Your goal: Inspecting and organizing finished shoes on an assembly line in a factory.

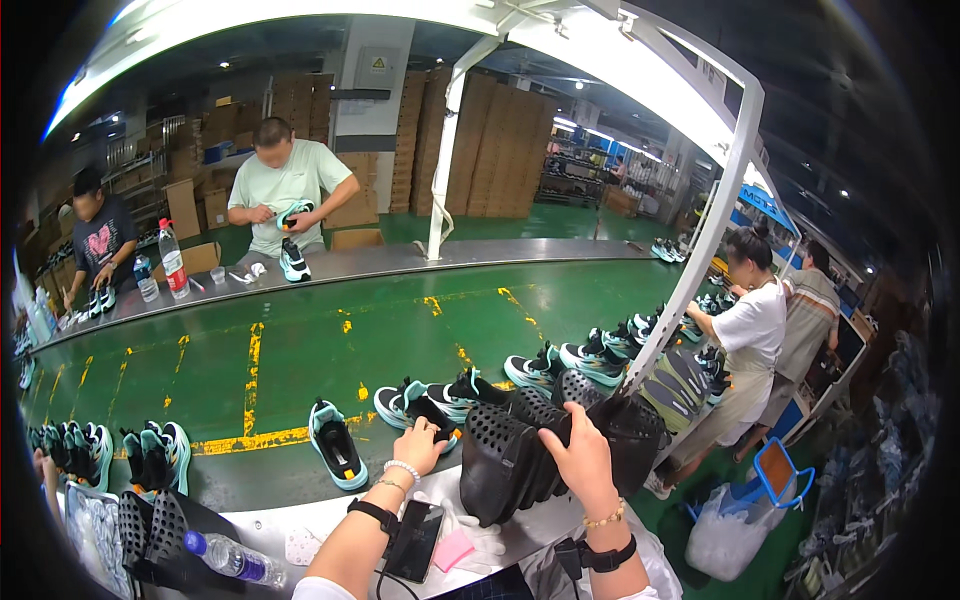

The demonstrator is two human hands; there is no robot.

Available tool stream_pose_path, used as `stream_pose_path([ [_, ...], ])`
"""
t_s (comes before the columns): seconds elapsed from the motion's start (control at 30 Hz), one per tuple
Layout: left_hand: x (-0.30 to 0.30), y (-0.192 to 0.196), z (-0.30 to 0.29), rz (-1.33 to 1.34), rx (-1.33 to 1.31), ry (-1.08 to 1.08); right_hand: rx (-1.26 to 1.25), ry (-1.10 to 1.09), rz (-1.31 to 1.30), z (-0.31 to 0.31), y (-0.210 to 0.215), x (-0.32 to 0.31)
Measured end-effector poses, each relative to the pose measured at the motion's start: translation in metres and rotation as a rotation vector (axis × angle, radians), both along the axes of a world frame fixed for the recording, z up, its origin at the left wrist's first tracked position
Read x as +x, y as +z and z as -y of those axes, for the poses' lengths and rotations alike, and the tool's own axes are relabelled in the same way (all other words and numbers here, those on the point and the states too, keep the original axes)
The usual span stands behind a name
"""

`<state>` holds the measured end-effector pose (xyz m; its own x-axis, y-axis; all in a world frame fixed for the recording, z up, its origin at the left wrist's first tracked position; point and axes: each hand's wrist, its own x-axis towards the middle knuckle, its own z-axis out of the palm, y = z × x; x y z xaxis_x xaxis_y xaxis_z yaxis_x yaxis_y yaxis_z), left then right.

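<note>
My left hand (418,447) reaches onto the green conveyor belt (330,340) and grips a black and teal sneaker (418,408) at its heel. My right hand (582,458) rests on top of a stack of black perforated insoles (520,450) that leans on the metal ledge in front of me. A phone (415,540) is strapped at my left wrist, with a pink pad (453,549) beside it. More teal and black sneakers (535,368) lie in a row along the belt to the right, and a single one (337,445) lies to the left.
Across the belt two people handle sneakers at a metal counter with bottles (172,260). At the right a person in white (745,345) stands by a white frame post (690,270). Cardboard stacks (500,150) fill the back. A water bottle (232,558) lies near me at the left.
</note>
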<state>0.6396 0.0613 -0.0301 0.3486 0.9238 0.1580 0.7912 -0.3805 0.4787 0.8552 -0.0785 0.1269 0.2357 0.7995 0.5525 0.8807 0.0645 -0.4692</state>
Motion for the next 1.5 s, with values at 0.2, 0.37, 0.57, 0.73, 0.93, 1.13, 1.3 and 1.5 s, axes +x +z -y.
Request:
stream_pose_path([
  [0.2, -0.060, 0.022, 0.013, -0.409, 0.100, 0.034, -0.224, -0.132, 0.013, -0.003, 0.018, 0.000],
  [0.37, -0.096, 0.008, 0.053, -0.185, 0.212, 0.182, 0.183, 0.285, -0.417, -0.006, 0.042, -0.046],
  [0.57, -0.094, -0.016, 0.068, -0.092, 0.438, 0.303, -0.514, 0.416, 0.214, -0.083, -0.033, -0.159],
  [0.73, -0.108, -0.021, 0.068, -0.098, 0.431, 0.291, -0.479, 0.406, 0.355, -0.140, -0.092, -0.208],
  [0.93, -0.116, -0.022, 0.073, -0.082, 0.357, 0.267, -0.476, 0.290, 0.485, -0.149, -0.130, -0.242],
  [1.13, -0.117, -0.028, 0.070, -0.041, 0.393, 0.244, -0.610, 0.213, 0.180, -0.170, -0.157, -0.249],
  [1.3, -0.120, -0.025, 0.055, 0.016, 0.386, 0.269, -0.538, 0.238, 0.038, -0.189, -0.175, -0.250],
  [1.5, -0.137, -0.023, 0.046, -0.019, 0.387, 0.370, -0.189, 0.485, -0.369, -0.145, -0.151, -0.239],
])
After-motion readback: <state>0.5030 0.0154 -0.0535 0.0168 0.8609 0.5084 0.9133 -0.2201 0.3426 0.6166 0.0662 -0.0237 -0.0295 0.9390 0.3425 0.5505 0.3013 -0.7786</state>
